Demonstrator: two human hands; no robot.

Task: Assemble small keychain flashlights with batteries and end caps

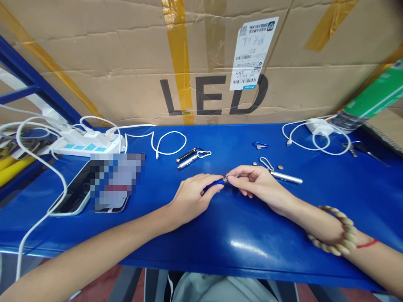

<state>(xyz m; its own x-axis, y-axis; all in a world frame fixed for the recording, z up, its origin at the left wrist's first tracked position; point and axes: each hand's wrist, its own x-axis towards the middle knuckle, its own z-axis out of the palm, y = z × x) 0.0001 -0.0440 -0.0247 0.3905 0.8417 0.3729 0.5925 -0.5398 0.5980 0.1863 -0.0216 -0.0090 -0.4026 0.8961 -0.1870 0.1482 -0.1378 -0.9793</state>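
Near the middle of the blue table, my left hand (191, 196) is closed around a small blue mini flashlight (215, 183), its silver end pointing right. The fingertips of my right hand (262, 184) pinch that metal end; whether a small part sits between them is hidden. Just beyond my right hand lies a silver mini flashlight (288, 177) with a wire carabiner (266, 163). Small round button cells (280, 167) rest around it. A blue carabiner (260, 145) lies farther back. To the left, a black mini flashlight (185, 155) lies beside another silver one (187, 162), both with clips.
Two phones (74, 188) lie at the left, one partly blurred out. Behind them is a white power strip (91, 144) with tangled cables. A large cardboard box (132, 63) stands along the back edge. At the right are a coiled white cable (315, 147) and scissors (368, 152).
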